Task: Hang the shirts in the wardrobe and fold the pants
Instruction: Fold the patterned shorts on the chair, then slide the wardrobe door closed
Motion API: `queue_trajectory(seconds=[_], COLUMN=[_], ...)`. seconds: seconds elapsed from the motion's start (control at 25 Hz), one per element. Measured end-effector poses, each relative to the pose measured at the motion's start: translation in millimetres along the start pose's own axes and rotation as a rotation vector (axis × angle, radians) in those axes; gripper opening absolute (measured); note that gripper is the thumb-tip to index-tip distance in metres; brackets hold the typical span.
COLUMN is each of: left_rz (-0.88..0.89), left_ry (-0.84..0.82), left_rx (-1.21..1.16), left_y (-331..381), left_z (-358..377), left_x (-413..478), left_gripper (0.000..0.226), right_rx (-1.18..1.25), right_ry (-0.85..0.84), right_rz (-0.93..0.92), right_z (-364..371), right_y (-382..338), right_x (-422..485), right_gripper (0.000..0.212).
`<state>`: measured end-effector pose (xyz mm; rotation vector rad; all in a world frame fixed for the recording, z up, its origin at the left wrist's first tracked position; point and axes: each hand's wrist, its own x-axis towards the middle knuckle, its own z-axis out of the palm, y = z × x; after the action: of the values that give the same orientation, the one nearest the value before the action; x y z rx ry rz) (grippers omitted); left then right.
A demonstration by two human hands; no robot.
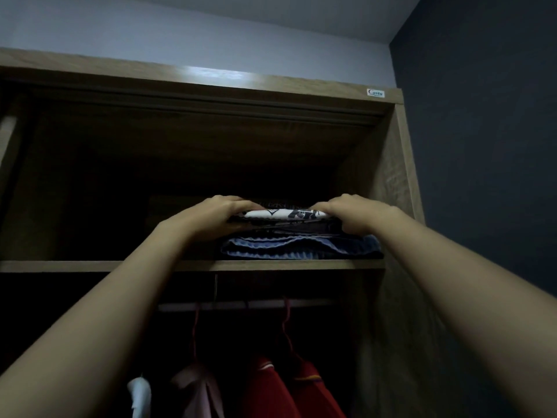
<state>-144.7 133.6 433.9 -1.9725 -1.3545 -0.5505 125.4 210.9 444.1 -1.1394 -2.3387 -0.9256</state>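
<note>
Now I am holding the folded black-and-white pants (284, 214) at both ends: my left hand (211, 217) is gripping the left end and my right hand (355, 214) the right end, with the fingers curling over the cloth. The pants are lying on top of a pile, over a dark folded piece (301, 229) and folded blue jeans (301, 247), on the upper shelf (90, 266) of the wardrobe (401, 176). Under the shelf, red shirts (271, 387) and a pink shirt (196, 387) are hanging on the rail (259, 304).

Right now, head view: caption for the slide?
On the wardrobe shelf, left hand and right hand grip a folded patterned garment atop the stack; shirts hang below.
</note>
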Motion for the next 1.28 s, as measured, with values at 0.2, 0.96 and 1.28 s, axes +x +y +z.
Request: queue_trajectory(seconds=[0.2,0.96,1.28], left_rz=[-0.03,-0.306,-0.602], left_ry=[-0.024,0.547,0.354], left_rx=[-0.005,-0.255,0.051], left_y=[-2.9,36.6,19.0], left_z=[6.6,36.6,98.9], left_x=[-2.0,-171.4,-406.0], left_gripper=[0.044,0.046,0.057], right_rx=[0.033,0.585,0.865], right_ry=[-0.03,0.737,0.233], right_rz=[0.071,-0.21,-0.609], right_z=[5.1,105.2,211.5], right_y=[-5.4,-229.4,-481.2], right_x=[-0.8,-104.2,-229.6], right_gripper=[0.054,0.043,0.029])
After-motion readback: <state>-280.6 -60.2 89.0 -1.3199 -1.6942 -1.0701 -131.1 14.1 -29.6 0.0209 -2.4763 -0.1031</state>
